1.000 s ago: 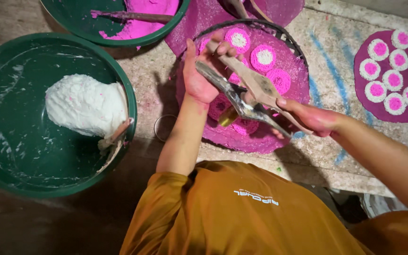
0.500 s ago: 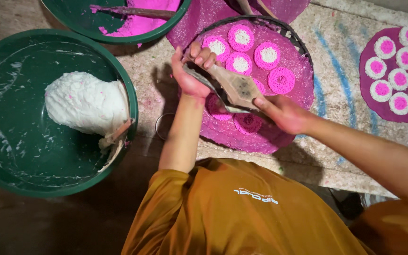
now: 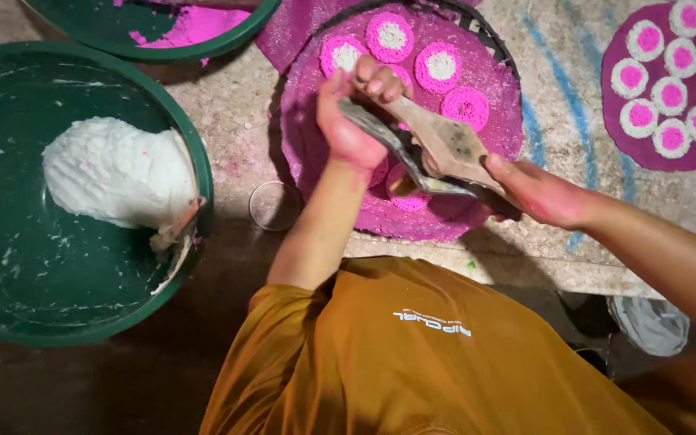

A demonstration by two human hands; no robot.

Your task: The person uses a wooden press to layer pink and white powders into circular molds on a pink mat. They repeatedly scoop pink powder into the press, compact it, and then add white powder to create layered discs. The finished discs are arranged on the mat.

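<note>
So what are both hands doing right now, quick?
Left hand: closed around the front end of the hinged metal press.
Right hand: closed on the handle end of that press, above the pink mat.

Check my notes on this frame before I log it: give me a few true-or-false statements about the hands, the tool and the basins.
1. Both hands hold the wooden press tool. True: left hand, right hand.
2. The big green basin holds pink dough. False: it holds a white lump.
3. The tool is over the round pink tray. True.
4. The far-right mat is bare. False: pink-and-white discs cover it.
</note>
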